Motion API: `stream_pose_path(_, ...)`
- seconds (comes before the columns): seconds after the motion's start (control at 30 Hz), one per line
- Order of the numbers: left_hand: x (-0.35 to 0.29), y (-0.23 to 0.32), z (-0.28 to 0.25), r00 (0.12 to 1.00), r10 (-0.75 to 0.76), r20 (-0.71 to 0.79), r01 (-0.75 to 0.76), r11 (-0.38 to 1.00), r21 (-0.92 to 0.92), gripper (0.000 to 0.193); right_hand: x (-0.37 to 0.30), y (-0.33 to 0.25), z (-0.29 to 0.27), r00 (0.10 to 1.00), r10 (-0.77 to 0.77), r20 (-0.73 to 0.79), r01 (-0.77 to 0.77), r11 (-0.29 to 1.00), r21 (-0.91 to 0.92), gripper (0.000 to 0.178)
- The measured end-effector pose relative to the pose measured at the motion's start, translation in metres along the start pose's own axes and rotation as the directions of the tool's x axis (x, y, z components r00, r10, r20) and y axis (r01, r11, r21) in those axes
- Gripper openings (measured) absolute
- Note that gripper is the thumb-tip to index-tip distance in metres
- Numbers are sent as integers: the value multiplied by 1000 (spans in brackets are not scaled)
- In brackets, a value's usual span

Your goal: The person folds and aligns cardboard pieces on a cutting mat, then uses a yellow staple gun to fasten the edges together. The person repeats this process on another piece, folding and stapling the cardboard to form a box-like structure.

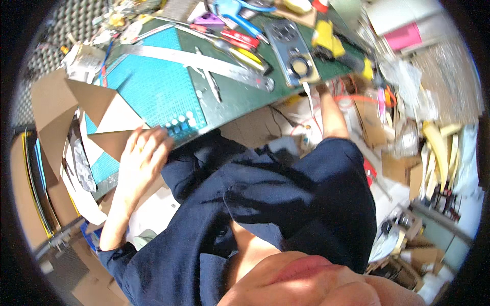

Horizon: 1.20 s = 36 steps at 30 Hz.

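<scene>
My left hand (144,148) is at the near left edge of the workbench, its fingers curled at the edge of a folded brown cardboard piece (108,144). The cardboard's upright flaps stand beside a teal cutting mat (153,76). Several small white round bits (181,121) lie on the mat close to my fingertips. My right hand (322,90) reaches to the bench's near edge, in shadow below a phone (290,51) lying back up. A white cable (309,99) runs from the phone beside that hand. The right fingers are hidden.
A metal ruler (204,65) crosses the mat and green bench. Farther back lie a craft knife (208,76), blue-handled pliers (237,13), a red tool (239,38) and a yellow-black power tool (332,43). Boxes and plastic wrap (454,66) crowd the right side.
</scene>
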<state>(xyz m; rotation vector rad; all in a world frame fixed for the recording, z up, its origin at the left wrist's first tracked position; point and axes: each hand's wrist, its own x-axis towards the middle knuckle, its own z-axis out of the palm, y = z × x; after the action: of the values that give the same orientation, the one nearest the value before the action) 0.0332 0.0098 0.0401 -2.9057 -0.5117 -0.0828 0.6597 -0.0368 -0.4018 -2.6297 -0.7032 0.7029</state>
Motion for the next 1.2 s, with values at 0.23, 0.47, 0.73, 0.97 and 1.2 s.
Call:
stream_pose_path(0.23, -86, -27, 24, 425, -627, -652, 458, 771, -443, 17, 10, 26, 3, 1000, -11, -5, 10, 986, -165, 33)
stream_pose_path(0.47, -88, -76, 43, 241, -873, -424, 435, 488, -756, 26, -28, 92, -17, 996, 85, -12, -85, 971, -225, 31)
stream_pose_path(0.73, -69, -144, 66, 459, -865, -200, 636, 478, -606, 51, -32, 114, -31, 990, 144, 15, -136, 963, -234, 29)
stream_pose_path(0.97, -56, -179, 70, 507, -861, -40, 489, 325, -809, 33, -58, 131, -19, 980, 187, 65, -177, 975, -131, 28)
stream_pose_path(1.2, -136, -147, 74, 289, -957, -8, 490, 155, -858, 38, -122, 139, -68, 233, -497, 836, 961, 249, -120, 28)
